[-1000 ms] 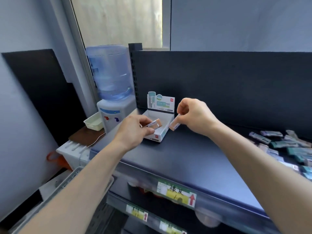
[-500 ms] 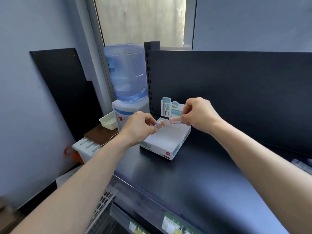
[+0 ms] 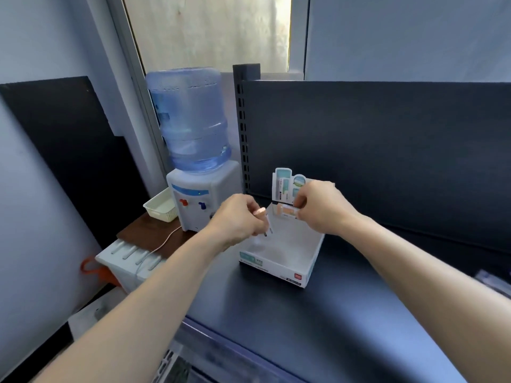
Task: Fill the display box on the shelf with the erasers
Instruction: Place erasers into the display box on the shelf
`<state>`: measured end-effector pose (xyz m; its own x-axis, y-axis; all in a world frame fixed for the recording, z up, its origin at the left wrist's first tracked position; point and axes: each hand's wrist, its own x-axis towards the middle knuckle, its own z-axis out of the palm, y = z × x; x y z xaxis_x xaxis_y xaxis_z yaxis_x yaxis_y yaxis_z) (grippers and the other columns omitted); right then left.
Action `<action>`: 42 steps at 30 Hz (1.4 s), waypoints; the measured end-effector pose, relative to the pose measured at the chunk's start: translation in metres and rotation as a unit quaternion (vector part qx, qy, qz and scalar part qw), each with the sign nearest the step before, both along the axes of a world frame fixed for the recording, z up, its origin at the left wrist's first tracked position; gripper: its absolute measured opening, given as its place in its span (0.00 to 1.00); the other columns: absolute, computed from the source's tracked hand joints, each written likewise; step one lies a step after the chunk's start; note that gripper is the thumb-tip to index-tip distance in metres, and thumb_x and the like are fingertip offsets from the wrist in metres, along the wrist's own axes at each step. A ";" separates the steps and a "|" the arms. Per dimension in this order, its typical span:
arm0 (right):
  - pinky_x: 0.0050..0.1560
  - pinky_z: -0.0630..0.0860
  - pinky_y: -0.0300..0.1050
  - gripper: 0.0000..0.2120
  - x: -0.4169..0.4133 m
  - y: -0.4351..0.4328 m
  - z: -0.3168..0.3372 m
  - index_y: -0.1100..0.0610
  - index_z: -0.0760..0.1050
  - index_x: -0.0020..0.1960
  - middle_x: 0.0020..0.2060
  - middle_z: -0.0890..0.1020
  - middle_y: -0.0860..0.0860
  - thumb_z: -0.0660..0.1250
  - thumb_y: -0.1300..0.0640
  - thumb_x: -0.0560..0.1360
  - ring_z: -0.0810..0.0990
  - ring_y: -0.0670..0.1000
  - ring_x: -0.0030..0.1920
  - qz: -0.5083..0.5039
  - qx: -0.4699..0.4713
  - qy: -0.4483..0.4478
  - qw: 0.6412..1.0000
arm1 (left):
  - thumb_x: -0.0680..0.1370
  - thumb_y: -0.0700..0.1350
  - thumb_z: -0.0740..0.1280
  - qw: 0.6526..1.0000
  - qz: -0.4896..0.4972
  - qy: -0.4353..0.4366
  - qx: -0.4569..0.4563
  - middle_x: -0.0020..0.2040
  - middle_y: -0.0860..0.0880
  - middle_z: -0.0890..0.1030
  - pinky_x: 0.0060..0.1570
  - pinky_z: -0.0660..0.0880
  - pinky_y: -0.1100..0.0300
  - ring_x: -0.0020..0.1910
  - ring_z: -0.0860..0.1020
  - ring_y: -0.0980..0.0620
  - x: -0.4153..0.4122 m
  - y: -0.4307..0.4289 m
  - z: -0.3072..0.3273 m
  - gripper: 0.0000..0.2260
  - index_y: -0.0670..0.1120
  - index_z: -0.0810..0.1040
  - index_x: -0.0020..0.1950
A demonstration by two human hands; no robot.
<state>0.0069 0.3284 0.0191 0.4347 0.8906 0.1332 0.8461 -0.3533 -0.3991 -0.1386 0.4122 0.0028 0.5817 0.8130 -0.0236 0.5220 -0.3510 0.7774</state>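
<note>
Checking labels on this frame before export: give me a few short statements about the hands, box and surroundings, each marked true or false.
1. The left hand holds an eraser and the right hand holds a second eraser. True.
2. The box stands on the floor. False: it stands on the dark shelf.
3. The box is packed full. False: its inside is mostly bare.
4. A water dispenser stands left of the shelf. True.

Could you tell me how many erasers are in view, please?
2 for sure: one eraser pinched in the left hand over the box, a second eraser pinched in the right hand by the box's back wall. Blurred items at the right edge of the shelf may be more.
</note>
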 end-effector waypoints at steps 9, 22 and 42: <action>0.47 0.79 0.47 0.09 -0.001 0.010 -0.007 0.60 0.82 0.51 0.50 0.82 0.56 0.65 0.66 0.74 0.80 0.56 0.50 -0.030 -0.014 -0.007 0.999 | 0.67 0.38 0.74 0.997 -0.079 0.001 -0.004 0.40 0.48 0.82 0.43 0.73 0.62 0.41 0.78 0.52 -0.004 0.016 -0.009 0.06 0.42 0.81 0.43; 0.46 0.75 0.43 0.08 0.004 0.019 -0.018 0.59 0.81 0.50 0.51 0.81 0.55 0.65 0.66 0.74 0.78 0.54 0.50 -0.046 -0.040 0.009 0.998 | 0.69 0.45 0.74 0.990 -0.126 0.036 0.042 0.53 0.51 0.68 0.53 0.59 0.60 0.57 0.63 0.50 0.006 0.033 -0.021 0.08 0.46 0.81 0.46; 0.47 0.76 0.45 0.08 0.010 0.029 -0.029 0.57 0.81 0.49 0.51 0.81 0.55 0.65 0.63 0.74 0.79 0.56 0.51 -0.067 -0.027 0.001 0.997 | 0.69 0.53 0.73 0.981 -0.127 0.060 0.132 0.51 0.54 0.65 0.55 0.58 0.59 0.56 0.61 0.49 0.020 0.038 -0.030 0.10 0.57 0.82 0.49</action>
<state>0.0173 0.3573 -0.0101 0.5497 0.8309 0.0865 0.7897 -0.4831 -0.3780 -0.1186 0.4507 -0.0269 0.7717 0.6299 0.0878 0.4748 -0.6626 0.5793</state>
